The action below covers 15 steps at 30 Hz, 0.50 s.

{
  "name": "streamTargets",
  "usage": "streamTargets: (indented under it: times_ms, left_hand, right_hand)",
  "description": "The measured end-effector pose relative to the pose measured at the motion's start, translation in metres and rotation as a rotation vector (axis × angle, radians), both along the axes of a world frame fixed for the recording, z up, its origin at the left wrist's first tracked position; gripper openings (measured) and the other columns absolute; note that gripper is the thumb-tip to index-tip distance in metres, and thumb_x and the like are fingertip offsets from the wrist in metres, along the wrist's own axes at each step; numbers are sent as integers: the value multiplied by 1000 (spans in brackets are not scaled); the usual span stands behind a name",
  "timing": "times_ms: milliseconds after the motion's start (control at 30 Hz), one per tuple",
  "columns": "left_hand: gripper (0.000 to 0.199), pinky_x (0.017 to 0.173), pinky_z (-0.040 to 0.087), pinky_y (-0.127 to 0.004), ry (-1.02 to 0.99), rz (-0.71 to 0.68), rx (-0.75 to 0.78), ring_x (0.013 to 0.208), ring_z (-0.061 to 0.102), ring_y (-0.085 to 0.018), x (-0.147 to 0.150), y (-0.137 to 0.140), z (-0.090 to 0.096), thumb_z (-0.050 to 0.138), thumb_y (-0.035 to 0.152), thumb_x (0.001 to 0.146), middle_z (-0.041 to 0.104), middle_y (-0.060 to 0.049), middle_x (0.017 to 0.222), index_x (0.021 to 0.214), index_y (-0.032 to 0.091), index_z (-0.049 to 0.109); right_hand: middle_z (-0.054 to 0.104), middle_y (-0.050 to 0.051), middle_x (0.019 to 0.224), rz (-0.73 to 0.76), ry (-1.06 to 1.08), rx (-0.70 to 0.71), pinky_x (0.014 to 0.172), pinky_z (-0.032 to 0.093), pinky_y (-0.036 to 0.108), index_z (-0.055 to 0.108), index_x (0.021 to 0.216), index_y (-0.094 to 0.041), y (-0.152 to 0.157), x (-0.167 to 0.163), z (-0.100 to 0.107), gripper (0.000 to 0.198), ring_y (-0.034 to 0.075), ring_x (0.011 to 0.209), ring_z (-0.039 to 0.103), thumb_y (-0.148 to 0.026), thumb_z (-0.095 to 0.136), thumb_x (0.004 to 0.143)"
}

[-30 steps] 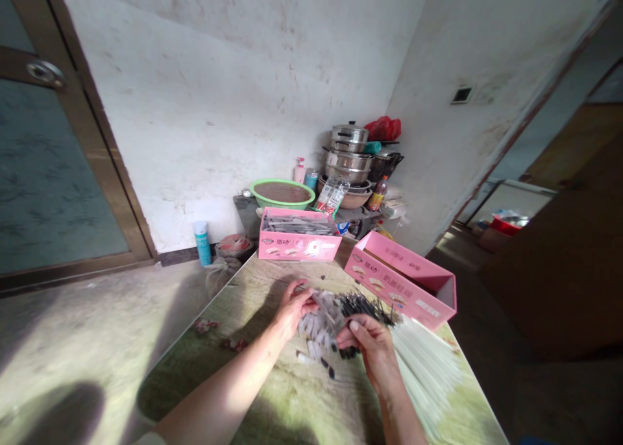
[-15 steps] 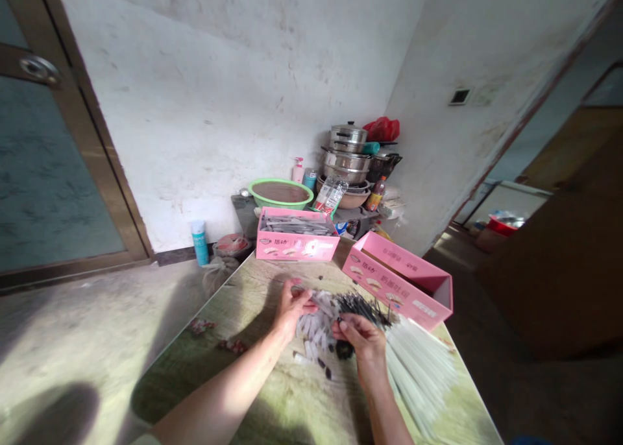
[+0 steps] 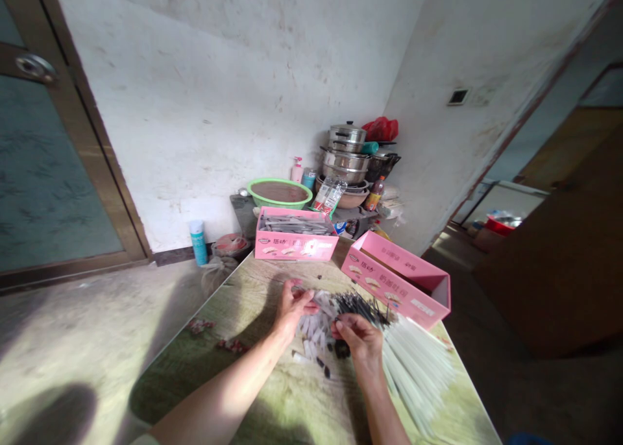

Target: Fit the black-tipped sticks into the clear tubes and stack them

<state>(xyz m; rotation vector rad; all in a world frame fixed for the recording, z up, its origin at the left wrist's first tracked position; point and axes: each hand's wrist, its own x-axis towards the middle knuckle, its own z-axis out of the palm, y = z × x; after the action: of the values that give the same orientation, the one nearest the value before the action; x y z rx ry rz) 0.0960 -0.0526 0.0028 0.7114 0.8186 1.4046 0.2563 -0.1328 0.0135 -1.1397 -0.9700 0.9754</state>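
Over the table, my left hand (image 3: 293, 312) is closed on a pale, translucent tube-like piece (image 3: 322, 298) that points toward the right. My right hand (image 3: 361, 338) pinches a small dark piece near the far end of it; the fingers partly hide that piece. Under and between the hands lies a loose heap of short translucent pieces (image 3: 315, 331). A few small black pieces (image 3: 326, 371) lie in front of the heap. Beyond my right hand is a bunch of thin dark-tipped sticks (image 3: 357, 303), and a fan of long whitish sticks (image 3: 418, 373) spreads to its right.
A pink box (image 3: 296, 248) full of thin greyish packets stands at the table's (image 3: 228, 393) far edge. Another pink box (image 3: 396, 286) stands open to its right. Behind them are a green basin (image 3: 280, 205), stacked steel pots (image 3: 346, 163) and bottles against the wall.
Both hands keep nearly the same pose, with my right hand shifted very slightly left. The whole view has moved a little.
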Motion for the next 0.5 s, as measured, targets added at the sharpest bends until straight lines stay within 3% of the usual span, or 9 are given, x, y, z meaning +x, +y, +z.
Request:
streamTargets:
  times_ms: [500]
  left_hand:
    - [76,53,59,-30,26,-68,41,56,73,-22,-2,-2,5,96,39,59,70,2,75,116,20,51]
  right_hand:
    - [73,5,67,-45,-37,-6,61,58,36,77,78,-19,-2,0,7,34,23,60,66,-50,87,69]
